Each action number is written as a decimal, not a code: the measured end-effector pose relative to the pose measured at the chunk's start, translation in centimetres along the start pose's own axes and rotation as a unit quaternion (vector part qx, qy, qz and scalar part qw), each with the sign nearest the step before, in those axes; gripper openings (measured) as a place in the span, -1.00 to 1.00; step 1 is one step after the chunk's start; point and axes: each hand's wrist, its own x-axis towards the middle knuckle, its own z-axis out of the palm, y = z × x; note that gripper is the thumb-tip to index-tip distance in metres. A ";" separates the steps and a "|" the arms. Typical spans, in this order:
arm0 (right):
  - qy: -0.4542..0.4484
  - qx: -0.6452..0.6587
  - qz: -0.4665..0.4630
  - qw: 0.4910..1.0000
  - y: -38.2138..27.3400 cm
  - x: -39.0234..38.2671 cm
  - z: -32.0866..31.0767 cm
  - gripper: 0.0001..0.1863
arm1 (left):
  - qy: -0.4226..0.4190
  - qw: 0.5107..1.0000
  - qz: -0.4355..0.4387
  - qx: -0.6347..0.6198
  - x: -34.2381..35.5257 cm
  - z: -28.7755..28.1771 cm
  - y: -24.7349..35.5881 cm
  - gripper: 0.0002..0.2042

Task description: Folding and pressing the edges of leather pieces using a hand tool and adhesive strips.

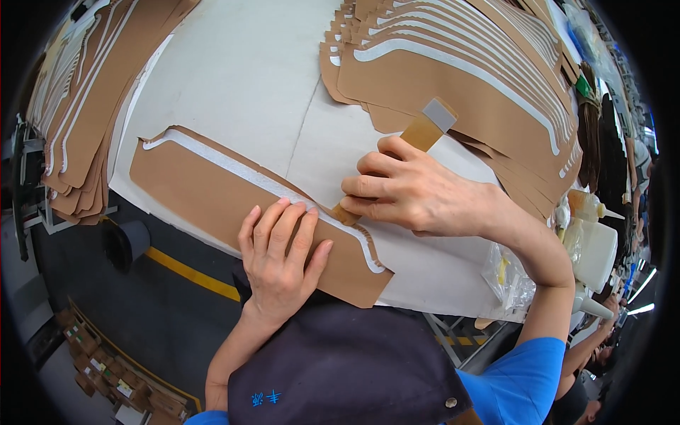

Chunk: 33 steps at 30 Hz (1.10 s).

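A long brown leather-like panel lies on the white tabletop in front of me, with a white strip running along its far edge. That edge is notched and folded over near the strip's right end. My left hand lies flat on the panel, fingers spread and fingertips by the strip. In my right hand is a flat yellowish-brown scraper with a grey-white patch at its upper end. Its lower end touches the panel's edge beside the strip, just right of my left fingertips.
Overlapping brown panels with white strips fill the far right of the table. More such panels hang at the left. White and amber bottles and a clear plastic bag sit at the right. A dark bin stands on the floor.
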 end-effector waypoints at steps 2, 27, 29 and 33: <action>-0.002 0.003 -0.004 1.000 0.3 0.4 0.0 -0.74 | 0.004 1.000 -0.002 -0.007 -0.1 0.1 -0.3 -0.59; -0.044 -0.037 -0.052 0.997 3.9 8.9 1.0 -0.68 | 0.072 0.992 -0.080 -0.068 1.7 -2.1 -6.0 -0.66; -0.048 -0.040 -0.051 0.997 4.5 9.5 1.3 -0.68 | 0.065 0.997 -0.024 0.022 2.6 -3.0 -6.6 -0.65; -0.041 -0.041 -0.051 0.997 5.3 10.9 1.7 -0.66 | 0.069 0.997 -0.031 -0.012 2.1 -2.5 -8.2 -0.63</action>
